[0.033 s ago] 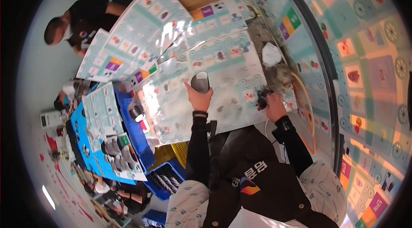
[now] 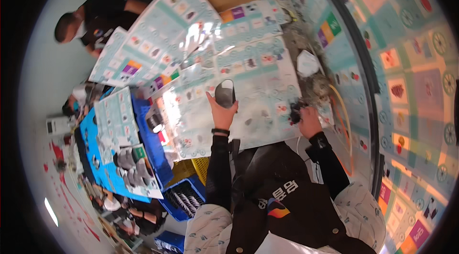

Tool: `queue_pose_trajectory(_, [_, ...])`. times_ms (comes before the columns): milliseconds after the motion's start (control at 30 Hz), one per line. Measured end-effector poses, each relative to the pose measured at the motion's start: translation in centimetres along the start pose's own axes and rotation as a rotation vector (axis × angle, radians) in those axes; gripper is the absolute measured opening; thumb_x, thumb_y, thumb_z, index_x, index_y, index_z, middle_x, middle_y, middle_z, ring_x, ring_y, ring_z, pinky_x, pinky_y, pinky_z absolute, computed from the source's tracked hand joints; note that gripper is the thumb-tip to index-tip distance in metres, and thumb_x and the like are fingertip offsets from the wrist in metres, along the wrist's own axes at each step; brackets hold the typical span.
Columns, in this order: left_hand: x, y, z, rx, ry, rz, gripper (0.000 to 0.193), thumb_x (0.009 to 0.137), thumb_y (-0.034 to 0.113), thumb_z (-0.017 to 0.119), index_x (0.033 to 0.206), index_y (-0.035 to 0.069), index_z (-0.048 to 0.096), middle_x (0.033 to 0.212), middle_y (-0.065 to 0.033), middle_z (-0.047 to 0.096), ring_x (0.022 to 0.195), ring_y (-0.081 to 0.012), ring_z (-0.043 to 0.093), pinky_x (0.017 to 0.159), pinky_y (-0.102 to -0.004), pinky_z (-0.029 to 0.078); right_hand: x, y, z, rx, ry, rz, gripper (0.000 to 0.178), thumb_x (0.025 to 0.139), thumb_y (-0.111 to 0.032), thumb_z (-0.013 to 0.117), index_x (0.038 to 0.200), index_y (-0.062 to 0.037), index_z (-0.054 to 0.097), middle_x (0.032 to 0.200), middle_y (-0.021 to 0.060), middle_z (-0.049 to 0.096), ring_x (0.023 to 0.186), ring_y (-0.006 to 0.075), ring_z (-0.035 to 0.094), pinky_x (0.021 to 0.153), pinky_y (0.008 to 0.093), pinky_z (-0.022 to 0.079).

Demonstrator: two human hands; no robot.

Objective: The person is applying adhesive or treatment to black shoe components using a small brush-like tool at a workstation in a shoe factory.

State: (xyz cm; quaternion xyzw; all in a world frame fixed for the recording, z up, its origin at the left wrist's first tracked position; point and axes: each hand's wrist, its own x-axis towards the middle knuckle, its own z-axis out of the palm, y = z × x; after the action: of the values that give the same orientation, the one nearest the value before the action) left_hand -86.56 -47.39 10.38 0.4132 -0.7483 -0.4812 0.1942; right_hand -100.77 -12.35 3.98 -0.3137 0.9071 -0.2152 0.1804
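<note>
My left hand [image 2: 223, 115] is wrapped around a smooth dark grey rounded piece [image 2: 224, 95] with a pale patch at its top. It is held just above the middle of the sheet-covered worktable [image 2: 201, 129]. Toward the table's right edge, my right hand [image 2: 311, 122] is closed on a small black tool [image 2: 296, 112] with some reddish bits. Fingers and blur hide much of that tool, so its exact kind cannot be made out. The two hands are well apart, and the tool does not touch the grey piece.
Left of the table, a blue crate [image 2: 154, 144] and a light-blue board [image 2: 98, 170] carry several grey pieces [image 2: 126, 158]. A yellow basket [image 2: 199, 170] stands below. At right are a crumpled white lump [image 2: 307, 63], a hose [image 2: 345, 132] and a sheeted wall. A person [image 2: 103, 17] stands far left.
The whole view has shifted slightly. Both hands keep their holds and have hardly moved over the table.
</note>
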Motion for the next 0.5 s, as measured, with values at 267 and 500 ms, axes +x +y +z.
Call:
queue_pose_trajectory(267, [-10.3, 6.7, -17.5, 0.042, 0.22, 0.181, 0.146, 0.06, 0.009, 0.102, 0.17, 0.008, 0.006, 0.146, -0.0166, 0.051, 0.136, -0.0288, 0.052, 0.116, -0.0417, 0.042, 2.7, -5.4, 0.7, 0.067, -0.04, -0.257, 0.033, 0.08, 0.0, 0.068, 0.112, -0.0009, 0.065, 0.118, 0.0209, 0.058, 0.121, 0.0434, 0.052, 0.104, 0.0511, 0.045])
queue_pose_trajectory(500, [-15.9, 1.7, -27.0, -0.057, 0.42, 0.159, 0.136, 0.068, 0.013, 0.099, 0.168, 0.004, 0.009, 0.155, -0.0212, 0.044, 0.141, -0.0282, 0.047, 0.118, -0.0418, 0.04, 5.1, -11.7, 4.8, 0.107, -0.133, -0.443, 0.031, 0.081, -0.002, 0.07, 0.112, -0.0034, 0.065, 0.12, 0.019, 0.06, 0.122, 0.0411, 0.054, 0.105, 0.0501, 0.045])
